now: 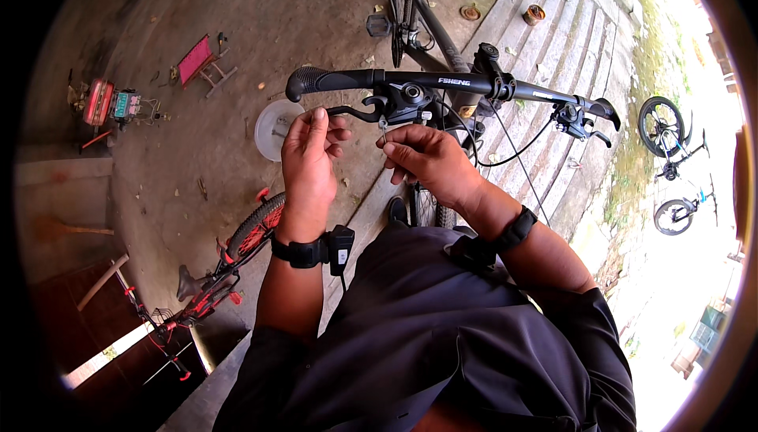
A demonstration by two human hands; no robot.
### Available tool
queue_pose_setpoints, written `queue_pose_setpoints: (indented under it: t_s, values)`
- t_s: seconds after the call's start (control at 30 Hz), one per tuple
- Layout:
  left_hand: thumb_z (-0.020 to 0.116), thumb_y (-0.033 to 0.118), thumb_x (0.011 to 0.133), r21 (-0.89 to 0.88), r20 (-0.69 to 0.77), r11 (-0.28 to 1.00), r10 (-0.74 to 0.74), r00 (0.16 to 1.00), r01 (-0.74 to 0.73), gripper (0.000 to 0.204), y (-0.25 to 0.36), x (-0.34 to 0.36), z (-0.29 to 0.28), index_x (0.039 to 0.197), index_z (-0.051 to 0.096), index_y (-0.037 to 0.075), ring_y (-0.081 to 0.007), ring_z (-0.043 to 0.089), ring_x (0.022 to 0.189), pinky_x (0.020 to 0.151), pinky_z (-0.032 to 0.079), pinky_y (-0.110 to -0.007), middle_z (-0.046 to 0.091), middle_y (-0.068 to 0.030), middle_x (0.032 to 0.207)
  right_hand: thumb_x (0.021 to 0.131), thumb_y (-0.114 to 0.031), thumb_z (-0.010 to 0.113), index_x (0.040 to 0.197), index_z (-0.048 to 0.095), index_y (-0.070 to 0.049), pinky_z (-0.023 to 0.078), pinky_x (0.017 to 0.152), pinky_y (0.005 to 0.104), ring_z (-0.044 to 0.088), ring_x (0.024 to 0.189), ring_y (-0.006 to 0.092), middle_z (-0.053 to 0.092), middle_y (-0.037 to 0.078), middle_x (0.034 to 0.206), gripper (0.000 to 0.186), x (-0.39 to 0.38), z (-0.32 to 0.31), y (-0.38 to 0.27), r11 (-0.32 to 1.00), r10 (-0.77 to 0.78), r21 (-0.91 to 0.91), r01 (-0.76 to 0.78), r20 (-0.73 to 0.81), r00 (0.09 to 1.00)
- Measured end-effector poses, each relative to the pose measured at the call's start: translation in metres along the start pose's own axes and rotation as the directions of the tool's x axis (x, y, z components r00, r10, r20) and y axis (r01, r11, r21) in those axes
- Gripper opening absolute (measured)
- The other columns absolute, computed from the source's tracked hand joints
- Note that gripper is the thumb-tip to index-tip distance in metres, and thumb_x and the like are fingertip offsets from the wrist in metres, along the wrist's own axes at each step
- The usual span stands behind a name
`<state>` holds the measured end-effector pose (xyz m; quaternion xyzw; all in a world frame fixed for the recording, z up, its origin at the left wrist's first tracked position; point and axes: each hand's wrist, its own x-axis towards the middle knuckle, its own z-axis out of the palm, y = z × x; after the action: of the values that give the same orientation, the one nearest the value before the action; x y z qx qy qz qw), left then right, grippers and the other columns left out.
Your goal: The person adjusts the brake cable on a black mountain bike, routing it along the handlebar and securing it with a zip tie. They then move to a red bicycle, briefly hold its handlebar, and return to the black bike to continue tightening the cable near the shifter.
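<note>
Across the left and upper view, a concrete floor (237, 29) runs to the edge of a strip of pale slabs (568, 29). A black bicycle (442, 35) stands near that edge, with a red bicycle (213, 294) well apart at lower left. The black handlebar (450, 80) spans crosswise, open air beyond both grip ends; below its left end sits a round white tub (271, 133). The left hand (309, 167) has thumb and fingers closed about the tip of the left brake lever (357, 114). Just beside, the right hand (433, 162) pinches a slim metal piece (384, 130) under the lever, too small to identify.
</note>
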<state>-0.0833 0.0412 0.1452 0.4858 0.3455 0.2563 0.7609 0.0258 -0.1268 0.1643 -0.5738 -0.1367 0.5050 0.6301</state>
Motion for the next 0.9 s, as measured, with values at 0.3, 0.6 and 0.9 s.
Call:
queue_pose_setpoints:
  t_s: [0.3,0.6,0.9]
  values:
    - [0.057,0.031,0.104,0.001,0.053,1.0,-0.015,0.999,0.015,0.023,0.003,0.024,0.001,0.103,0.063,0.008,-0.0128,0.067,0.075,0.059,0.044,-0.024,0.071,-0.0041,0.088,0.095,-0.013,0.068,0.102,0.07,0.001,0.051,0.062,0.0263,0.061,0.068,0.0094,0.066,0.003,0.081,0.015,0.006,-0.014,0.005,0.97,-0.121,-0.219,0.105,-0.062,0.991]
    - [0.058,0.032,0.103,-0.009,0.075,1.0,-0.011,0.997,0.012,0.024,0.002,0.034,0.0,0.103,0.064,0.009,-0.0136,0.068,0.074,0.059,0.044,-0.024,0.072,-0.0045,0.088,0.087,-0.012,0.069,0.095,0.072,-0.004,0.054,0.069,0.0337,0.069,0.076,0.0259,0.071,0.013,0.084,0.012,0.002,-0.01,-0.001,0.657,-0.493,-0.701,0.277,-0.121,0.862]
    - [0.06,0.032,0.102,-0.009,0.061,1.0,-0.002,0.998,0.003,0.023,-0.001,0.036,-0.001,0.103,0.064,0.009,-0.0134,0.068,0.075,0.06,0.044,-0.024,0.072,-0.0045,0.088,0.083,-0.014,0.075,0.089,0.07,-0.007,0.054,0.065,0.0379,0.067,0.075,0.0296,0.068,0.009,0.082,0.01,0.004,-0.015,0.001,0.32,-0.719,-0.904,0.285,-0.036,0.694]
